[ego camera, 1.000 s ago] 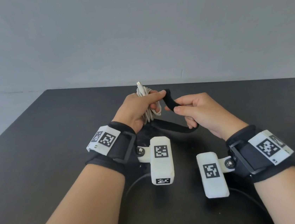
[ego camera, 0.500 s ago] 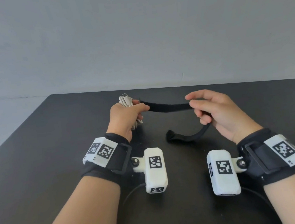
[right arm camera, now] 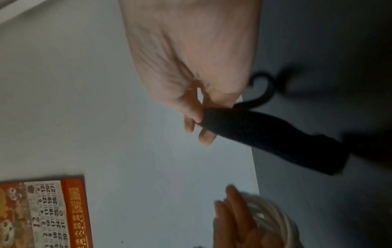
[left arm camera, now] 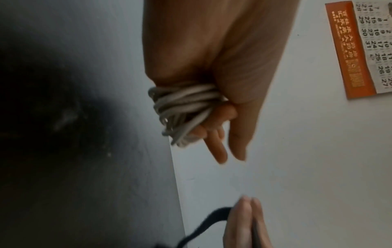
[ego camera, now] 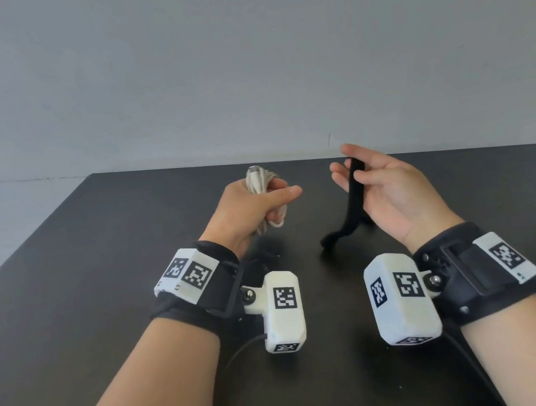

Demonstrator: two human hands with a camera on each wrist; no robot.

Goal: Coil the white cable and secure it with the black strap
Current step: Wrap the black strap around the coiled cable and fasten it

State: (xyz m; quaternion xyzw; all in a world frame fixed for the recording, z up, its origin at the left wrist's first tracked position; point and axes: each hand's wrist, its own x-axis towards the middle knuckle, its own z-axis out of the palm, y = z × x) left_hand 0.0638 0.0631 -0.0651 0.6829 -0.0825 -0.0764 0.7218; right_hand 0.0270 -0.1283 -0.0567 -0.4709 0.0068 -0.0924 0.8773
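My left hand [ego camera: 280, 203] grips the coiled white cable [ego camera: 262, 183] in its fist above the black table, with the thumb stretched out to the right. The cable's plug [ego camera: 254, 173] sticks up out of the fist. The left wrist view shows the cable's loops [left arm camera: 184, 104] bunched under the curled fingers. A short gap to the right, my right hand [ego camera: 347, 173] is held palm-up and pinches the black strap [ego camera: 353, 199] near its upper end. The strap hangs down, and its lower end [ego camera: 329, 239] reaches the table. In the right wrist view the strap [right arm camera: 265, 134] runs out from between the fingers.
The black table [ego camera: 102, 288] ends at a far edge just beyond the hands, against a pale grey wall [ego camera: 245, 72]. An orange calendar [left arm camera: 358, 50] hangs on that wall. Thin black leads from the wrist cameras [ego camera: 240, 353] lie on the table near me.
The strap was stretched between both hands; now only the right hand holds it and it hangs down. The hands have moved apart, and the right palm has turned upward.
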